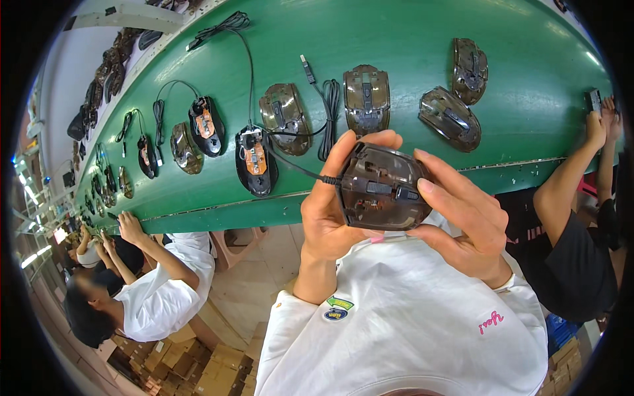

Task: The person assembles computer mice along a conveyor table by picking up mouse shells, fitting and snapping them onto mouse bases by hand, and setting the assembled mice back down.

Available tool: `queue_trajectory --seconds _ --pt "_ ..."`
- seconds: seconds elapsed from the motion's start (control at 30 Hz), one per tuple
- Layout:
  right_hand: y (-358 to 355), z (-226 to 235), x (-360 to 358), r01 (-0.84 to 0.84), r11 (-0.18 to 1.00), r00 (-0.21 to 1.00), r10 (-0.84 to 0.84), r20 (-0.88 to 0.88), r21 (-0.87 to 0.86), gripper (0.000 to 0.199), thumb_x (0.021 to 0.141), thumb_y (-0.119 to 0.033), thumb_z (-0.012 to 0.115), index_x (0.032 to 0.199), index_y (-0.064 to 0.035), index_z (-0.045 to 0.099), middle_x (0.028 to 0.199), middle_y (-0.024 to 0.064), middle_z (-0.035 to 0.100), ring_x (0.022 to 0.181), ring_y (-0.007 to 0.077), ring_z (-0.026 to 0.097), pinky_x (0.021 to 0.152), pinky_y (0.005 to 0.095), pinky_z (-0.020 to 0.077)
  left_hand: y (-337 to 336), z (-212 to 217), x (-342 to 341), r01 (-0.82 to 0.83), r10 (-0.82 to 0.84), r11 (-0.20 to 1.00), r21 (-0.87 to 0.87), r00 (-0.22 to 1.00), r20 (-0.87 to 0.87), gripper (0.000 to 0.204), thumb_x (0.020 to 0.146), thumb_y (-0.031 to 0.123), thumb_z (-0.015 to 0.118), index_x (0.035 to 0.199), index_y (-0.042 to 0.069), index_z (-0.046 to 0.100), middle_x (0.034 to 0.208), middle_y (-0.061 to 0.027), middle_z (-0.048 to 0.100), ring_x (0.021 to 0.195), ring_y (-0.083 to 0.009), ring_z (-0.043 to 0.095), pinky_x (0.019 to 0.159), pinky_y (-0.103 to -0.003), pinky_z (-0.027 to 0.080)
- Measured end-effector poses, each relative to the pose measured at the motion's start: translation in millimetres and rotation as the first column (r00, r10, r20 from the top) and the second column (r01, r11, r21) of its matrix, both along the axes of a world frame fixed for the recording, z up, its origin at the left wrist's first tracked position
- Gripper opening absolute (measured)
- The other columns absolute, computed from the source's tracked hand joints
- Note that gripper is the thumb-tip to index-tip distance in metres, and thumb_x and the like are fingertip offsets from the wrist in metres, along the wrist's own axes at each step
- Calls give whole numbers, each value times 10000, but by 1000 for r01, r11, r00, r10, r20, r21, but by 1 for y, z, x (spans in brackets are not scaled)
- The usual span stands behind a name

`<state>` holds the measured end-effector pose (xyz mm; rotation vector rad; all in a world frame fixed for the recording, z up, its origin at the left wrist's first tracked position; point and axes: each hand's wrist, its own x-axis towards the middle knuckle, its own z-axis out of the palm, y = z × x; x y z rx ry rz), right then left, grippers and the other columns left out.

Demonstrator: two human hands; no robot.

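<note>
A dark, see-through computer mouse (pixel 380 188) with a black scroll wheel and a cable is held up between my two hands, above the near edge of the green bench. My left hand (pixel 323 221) wraps its cable end, fingers behind and thumb below. On the other end, the fingertips and thumb of my right hand (pixel 465 218) press against the shell. The mouse's cable (pixel 294 165) runs left toward a coiled cable (pixel 329 122) on the bench. Closest to my left hand lies an open mouse base (pixel 256 162) with an orange circuit board.
Loose translucent mouse shells (pixel 367 99) lie on the green bench (pixel 409 26), with two more shells (pixel 452 119) to the right. Further mouse bases (pixel 207 125) and cables line the left. Co-workers sit at both sides, one in a white shirt (pixel 158 297). Cardboard boxes (pixel 221 369) stand behind.
</note>
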<state>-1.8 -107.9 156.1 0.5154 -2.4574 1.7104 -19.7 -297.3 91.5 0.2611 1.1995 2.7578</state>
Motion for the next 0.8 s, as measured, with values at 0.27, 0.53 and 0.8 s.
queue_trajectory --seconds 0.27,0.53,0.8 --pt "-2 2 3 -21 999 999 22 -35 30 554 706 -62 868 1235 4 715 1339 326 623 1098 383 706 916 423 610 -8 -3 -1 25 -36 998 -62 984 -176 1110 661 73 900 1612 63 326 1497 -374 454 1324 -421 555 1071 -507 514" --pt "-5 4 4 -25 999 999 26 -25 31 563 707 -65 868 1243 8 713 1346 326 618 1112 399 701 922 432 611 -7 -6 9 50 -57 997 -51 989 -135 1093 677 68 897 1611 67 329 1498 -361 463 1289 -414 587 1060 -497 527" --pt "-8 0 1 -40 998 999 42 -26 56 563 707 -79 870 1239 14 712 1370 304 611 1143 401 685 949 445 596 -5 -1 16 3 -9 996 -93 998 -62 1124 693 81 889 1631 76 269 1524 -336 449 1314 -406 572 1082 -502 511"
